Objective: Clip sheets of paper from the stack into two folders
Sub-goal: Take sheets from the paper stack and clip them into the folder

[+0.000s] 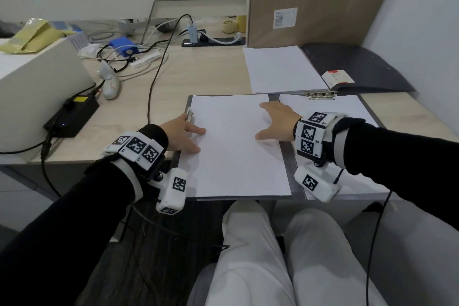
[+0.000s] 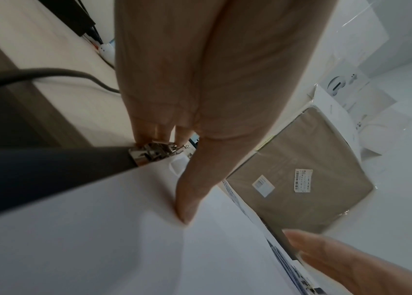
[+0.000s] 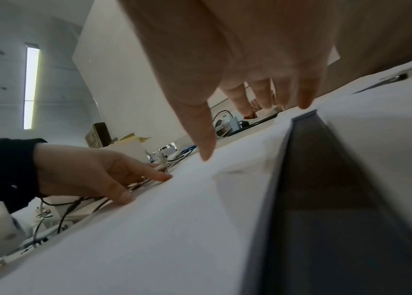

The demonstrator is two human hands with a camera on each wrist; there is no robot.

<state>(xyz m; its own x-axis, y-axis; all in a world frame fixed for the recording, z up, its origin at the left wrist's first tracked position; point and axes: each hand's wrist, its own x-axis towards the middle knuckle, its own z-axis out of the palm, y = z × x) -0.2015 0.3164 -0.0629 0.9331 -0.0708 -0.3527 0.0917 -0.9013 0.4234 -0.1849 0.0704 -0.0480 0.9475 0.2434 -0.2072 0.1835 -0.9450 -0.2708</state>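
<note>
Two grey folders lie open side by side on the desk. The left folder (image 1: 287, 156) holds a white sheet (image 1: 236, 146) and has a metal clip (image 1: 189, 115) on its left edge. The right folder (image 1: 368, 109) holds paper under a clip (image 1: 320, 94) at its top. The loose paper stack (image 1: 280, 69) lies behind them. My left hand (image 1: 181, 131) rests at the left clip (image 2: 154, 151), its fingers touching the metal and its thumb on the sheet. My right hand (image 1: 275, 122) presses flat on the sheet's right side, fingers spread (image 3: 305, 99).
A tall cardboard box (image 1: 310, 2) stands behind the stack. A dark mat (image 1: 367, 64) with a small red-and-white box (image 1: 337, 78) lies at the back right. Cables (image 1: 159, 67), a power adapter (image 1: 72, 117) and a white machine (image 1: 37, 82) crowd the left. The folders overhang the desk's front edge.
</note>
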